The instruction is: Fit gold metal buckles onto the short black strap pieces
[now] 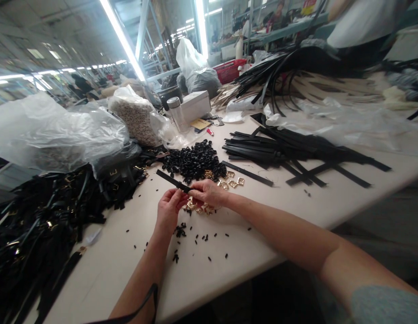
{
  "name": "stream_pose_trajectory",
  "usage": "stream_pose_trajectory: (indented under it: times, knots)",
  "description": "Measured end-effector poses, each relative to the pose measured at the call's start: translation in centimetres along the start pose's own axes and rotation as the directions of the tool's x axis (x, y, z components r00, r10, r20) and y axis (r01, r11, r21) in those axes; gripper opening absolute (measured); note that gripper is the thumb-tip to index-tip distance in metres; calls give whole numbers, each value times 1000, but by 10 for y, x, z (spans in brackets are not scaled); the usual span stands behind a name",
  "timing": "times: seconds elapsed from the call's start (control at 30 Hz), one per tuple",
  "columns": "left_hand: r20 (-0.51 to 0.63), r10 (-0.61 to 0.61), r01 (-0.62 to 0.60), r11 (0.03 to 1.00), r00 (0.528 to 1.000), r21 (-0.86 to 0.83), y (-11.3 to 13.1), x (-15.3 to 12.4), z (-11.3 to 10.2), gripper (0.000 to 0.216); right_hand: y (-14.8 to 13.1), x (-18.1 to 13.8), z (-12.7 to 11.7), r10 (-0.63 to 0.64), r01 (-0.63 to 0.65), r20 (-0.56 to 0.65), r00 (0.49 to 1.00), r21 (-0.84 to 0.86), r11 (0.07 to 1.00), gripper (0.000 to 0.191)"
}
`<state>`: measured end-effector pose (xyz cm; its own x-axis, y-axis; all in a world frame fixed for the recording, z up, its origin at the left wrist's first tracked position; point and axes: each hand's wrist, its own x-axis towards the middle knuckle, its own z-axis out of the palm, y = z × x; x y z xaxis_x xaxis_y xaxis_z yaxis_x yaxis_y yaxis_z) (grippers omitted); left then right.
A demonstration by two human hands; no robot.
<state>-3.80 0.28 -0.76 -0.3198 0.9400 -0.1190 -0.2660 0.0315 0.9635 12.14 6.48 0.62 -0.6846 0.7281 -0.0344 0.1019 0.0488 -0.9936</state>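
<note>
A narrow black strap point(171, 180) sticks out to the upper left from between my hands. My right hand point(206, 191) is closed on its near end. My left hand point(169, 208) pinches the same strap just below it. Under my right hand lie several gold square buckles point(231, 182). Behind them sits a heap of small black loops point(194, 162). Tiny black bits point(199, 240) are scattered on the white table point(229, 252) near my wrists.
A stack of black straps point(290, 150) lies to the right. A big pile of finished black straps with buckles point(43, 216) fills the left. Clear plastic bags point(56, 130), a white box point(195, 105) and a metal cup point(177, 112) stand behind. Another person point(361, 20) is at the far right.
</note>
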Motion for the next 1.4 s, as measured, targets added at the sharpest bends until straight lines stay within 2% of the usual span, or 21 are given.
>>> stream_pose_trajectory:
  times: [0.13, 0.33, 0.5, 0.6, 0.73, 0.87, 1.03, 1.17, 1.27, 1.33, 1.4]
  knots:
    - [-70, -58, 48, 989, 996, -137, 4, 5, -2, 39, -1, -1, -1, -34, 36, 12, 999, -143, 989, 14]
    - [-105, -61, 40, 981, 993, -188, 6, 1, 4, 37, -1, -1, 0, -67, 60, -13, 998, -273, 960, 15]
    - [-89, -7, -1, 996, 996, -94, 1, -6, 12, 35, 1, 0, 1, -68, 42, -70, 995, -320, 947, 17]
    - [-95, 69, -68, 998, 993, 15, -4, -6, 10, 35, 0, -1, 0, -54, 22, -90, 994, -323, 946, 17]
    - [-55, 111, -104, 986, 992, 128, -7, -6, 5, 30, -2, -2, -1, -122, 91, -65, 990, -364, 927, 19]
    - [8, 91, -91, 982, 996, 165, -4, -4, 2, 30, -4, -4, -2, -145, 151, 45, 988, -311, 938, 21]
    - [-35, 168, -162, 977, 985, 139, 5, -5, 5, 30, -5, -6, -3, -128, 142, 76, 989, -222, 965, 22]
    - [54, 123, -130, 981, 991, 147, 8, -10, 10, 28, -7, -5, -2, -66, 79, 93, 994, -147, 986, 27]
    - [72, 120, -126, 989, 990, 74, 6, -9, 12, 29, -5, 0, -6, -23, 42, 115, 993, -169, 985, 36]
    - [65, 111, -113, 993, 992, 26, 6, -4, 10, 29, -1, 5, -14, -66, 80, 62, 996, -265, 961, 39]
    - [19, 96, -95, 995, 995, -38, 8, 3, 3, 27, 2, 10, -29, -159, 115, -72, 985, -412, 904, 37]
